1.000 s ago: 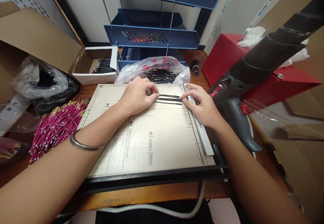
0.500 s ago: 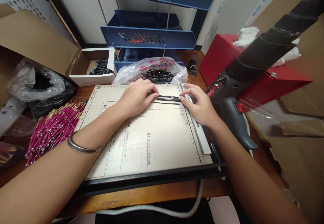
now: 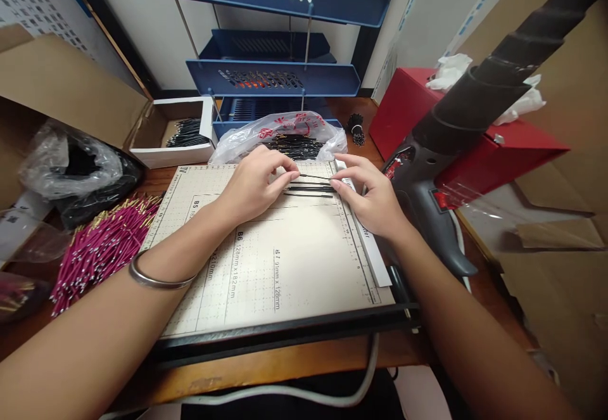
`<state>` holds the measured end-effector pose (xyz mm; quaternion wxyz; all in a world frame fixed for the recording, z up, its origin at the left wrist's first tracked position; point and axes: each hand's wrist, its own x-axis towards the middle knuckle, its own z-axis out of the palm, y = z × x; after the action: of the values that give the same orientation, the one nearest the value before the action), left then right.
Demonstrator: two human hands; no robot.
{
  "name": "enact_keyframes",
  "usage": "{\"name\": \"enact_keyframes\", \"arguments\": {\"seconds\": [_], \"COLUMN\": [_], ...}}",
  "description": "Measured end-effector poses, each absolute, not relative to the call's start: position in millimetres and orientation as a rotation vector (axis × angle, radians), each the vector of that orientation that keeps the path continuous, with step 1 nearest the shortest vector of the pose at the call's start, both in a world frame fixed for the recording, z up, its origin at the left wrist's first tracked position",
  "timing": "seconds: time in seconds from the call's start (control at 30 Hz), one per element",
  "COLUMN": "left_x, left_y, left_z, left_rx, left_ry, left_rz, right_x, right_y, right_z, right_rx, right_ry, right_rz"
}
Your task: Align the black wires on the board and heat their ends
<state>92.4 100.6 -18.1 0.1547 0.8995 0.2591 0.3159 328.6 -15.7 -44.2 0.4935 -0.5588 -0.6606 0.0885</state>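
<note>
Your left hand [image 3: 256,185] and right hand [image 3: 369,193], fingertips pinched together, grip opposite ends of one black strand [image 3: 316,177] running crosswise between them, just beyond the loose strands [image 3: 311,188] on the board [image 3: 313,255].

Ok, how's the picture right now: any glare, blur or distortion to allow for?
Head view: bright highlights on the clear bag and silver bangle; wide-angle stretch enlarges the right forearm toward the lower corner; small ruler marks on the cutting board hard to read; black strands near both hands visible, fine detail lost.
</note>
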Motion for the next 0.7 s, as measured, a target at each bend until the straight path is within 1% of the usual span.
{"name": "enact_keyframes", "arguments": {"seconds": [0.17, 0.3, 0.33, 0.4, 0.5, 0.7], "left_x": [94.0, 94.2, 93.8, 93.2, 95.2, 108.3], "left_y": [97.5, 96.3, 96.2, 95.3, 91.8, 82.6], "left_z": [-15.9, -13.3, -12.5, -10.5, -7.5, -7.3], "left_rx": [2.558, 2.444, 2.405, 2.296, 2.060, 1.866], "left_ry": [0.627, 0.813, 0.870, 0.900, 0.760, 0.563], "left_rz": [1.013, 1.204, 1.199, 1.077, 0.876, 0.896], "right_x": [326.3, 321.7, 320.2, 317.3, 314.7, 316.1], "right_y": [-15.3, -15.2, -15.2, -15.2, -15.5, -18.8], "right_z": [-45.0, -44.3, -43.9, -43.4, -43.7, -43.4], "right_rx": [-1.267, -1.242, -1.236, -1.232, -1.262, -1.341], "right_ry": [-1.570, -1.459, -1.419, -1.355, -1.365, -1.559], "right_rz": [0.166, 0.171, 0.189, 0.231, 0.288, 0.365]}}
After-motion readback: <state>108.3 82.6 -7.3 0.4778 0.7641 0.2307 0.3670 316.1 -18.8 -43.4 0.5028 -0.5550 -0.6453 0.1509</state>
